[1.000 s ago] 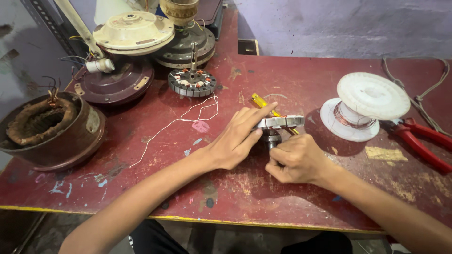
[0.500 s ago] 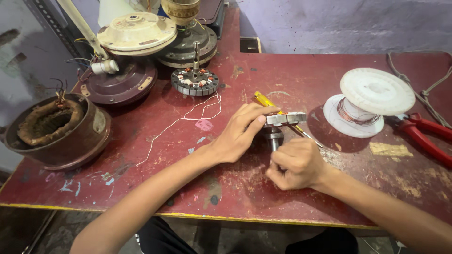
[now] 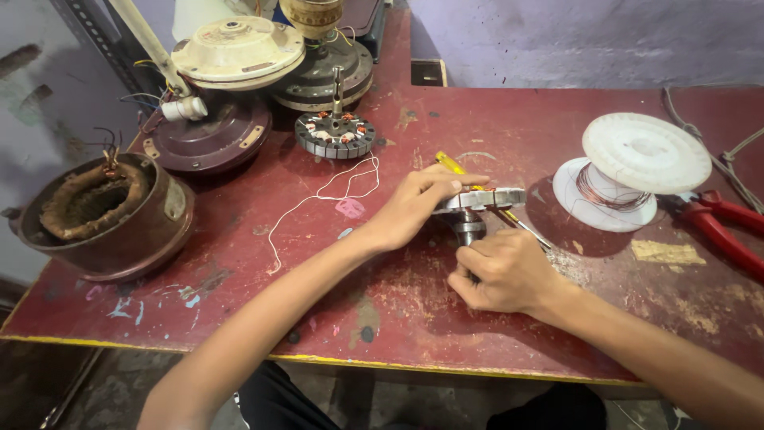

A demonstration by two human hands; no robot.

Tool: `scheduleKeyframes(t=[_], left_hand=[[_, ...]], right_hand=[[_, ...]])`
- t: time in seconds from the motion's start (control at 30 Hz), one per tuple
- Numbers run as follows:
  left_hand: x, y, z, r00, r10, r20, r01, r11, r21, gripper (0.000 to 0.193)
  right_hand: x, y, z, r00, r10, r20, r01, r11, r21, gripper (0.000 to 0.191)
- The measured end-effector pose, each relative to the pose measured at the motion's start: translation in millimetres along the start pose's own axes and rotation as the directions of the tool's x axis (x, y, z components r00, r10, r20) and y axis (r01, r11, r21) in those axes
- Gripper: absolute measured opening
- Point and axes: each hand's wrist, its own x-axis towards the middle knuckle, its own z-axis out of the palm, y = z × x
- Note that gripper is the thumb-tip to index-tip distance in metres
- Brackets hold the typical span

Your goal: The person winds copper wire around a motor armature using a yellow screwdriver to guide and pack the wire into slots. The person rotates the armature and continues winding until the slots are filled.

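Note:
My left hand (image 3: 418, 203) rests on the rim of a flat round metal stator core (image 3: 489, 197), holding it level a little above the red table (image 3: 398, 318). My right hand (image 3: 501, 275) is curled just below it, fingers closed near the core's grey metal shaft (image 3: 469, 229); what those fingers pinch is hidden. A yellow-handled screwdriver (image 3: 452, 165) lies under the core, its tip poking out to the right. A white plastic spool of copper wire (image 3: 629, 171) stands to the right of both hands.
Red-handled pliers (image 3: 728, 231) lie at the right edge. A wound stator (image 3: 334, 131), a loose white string (image 3: 326, 195), brown fan housings (image 3: 207, 139) and a cream fan cover (image 3: 235, 49) sit at the back left. A brown motor shell with a copper winding (image 3: 99, 211) stands far left.
Both hands stay on the stator core with hardly any shift. The view has drifted slightly, so the objects sit a little further right and down in the frame.

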Motion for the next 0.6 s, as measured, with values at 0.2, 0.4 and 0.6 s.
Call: scheduleKeyframes(t=[0.2,0.4,0.6], left_hand=[[8.6,-7.1,-0.8,0.998,-0.001,0.067,0.008,0.994,-0.113,0.041],[18.2,-14.6,-7.3,0.993,0.027,0.114,-0.014,0.993,-0.117,0.039],[37.5,-22.9,-15.4,0.976,-0.006,0.216,0.036,0.99,-0.135,0.035]], right_hand=[[-1.1,-3.9,2.1,0.999,0.032,-0.013,-0.033,0.998,-0.045,0.022],[-2.6,-3.2,2.9,0.991,0.11,-0.081,-0.115,0.991,-0.071,0.022],[-5.6,0.9,3.8,0.99,0.049,0.136,-0.053,0.998,0.023,0.024]])
